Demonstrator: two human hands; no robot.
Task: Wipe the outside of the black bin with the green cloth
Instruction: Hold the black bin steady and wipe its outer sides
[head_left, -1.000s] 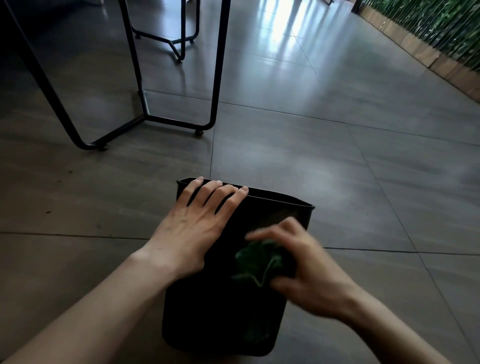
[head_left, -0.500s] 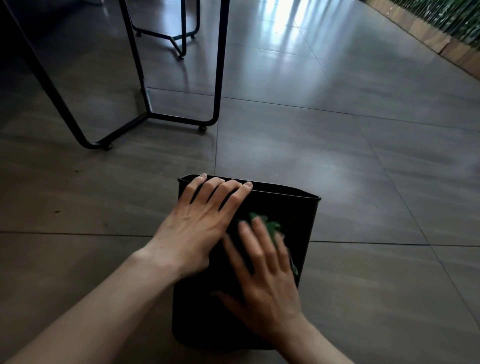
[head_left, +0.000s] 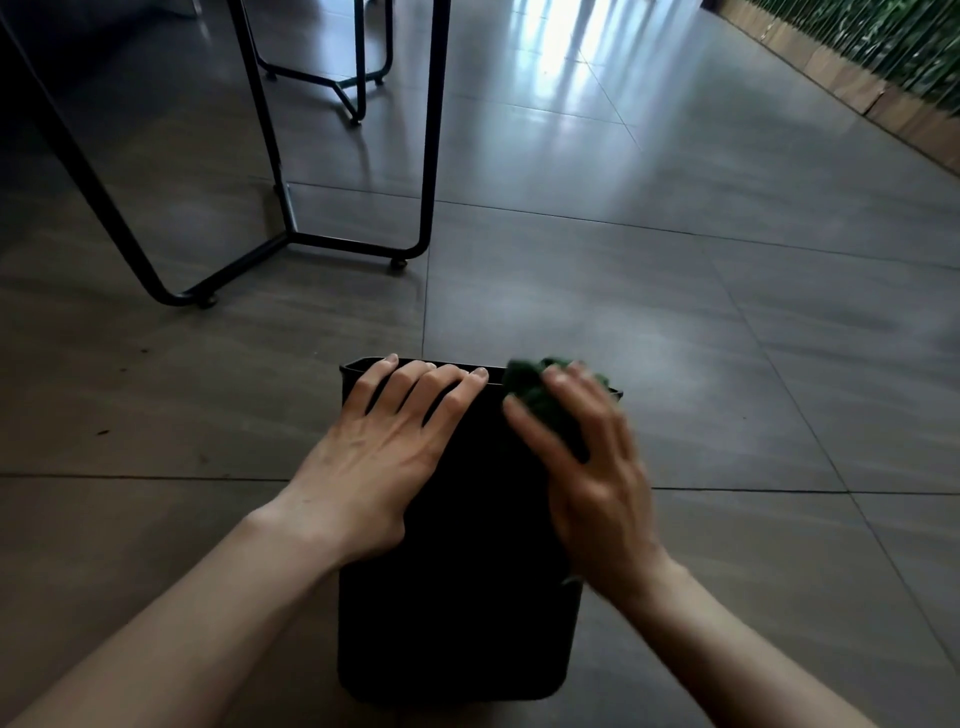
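While green cloth (head_left: 545, 400) is bunched under blurred right hand (head_left: 597, 467), fingers curled round it, thumb splayed aside; pressed at far right edge of black bin (head_left: 457, 597). Left hand (head_left: 384, 452) laid flat on upper face, fingers straight, slightly spread, tips at rim. Bin lies on side on tiled floor (head_left: 727, 338). Risk judged: cloth could be pushed past rim; bin could be slid if steadying pressure is eased. No brand, label or writing can be read.

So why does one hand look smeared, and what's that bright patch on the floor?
Head view: the right hand with the green cloth is motion-blurred; the left hand on the black bin is sharp; light glares off the floor tiles.
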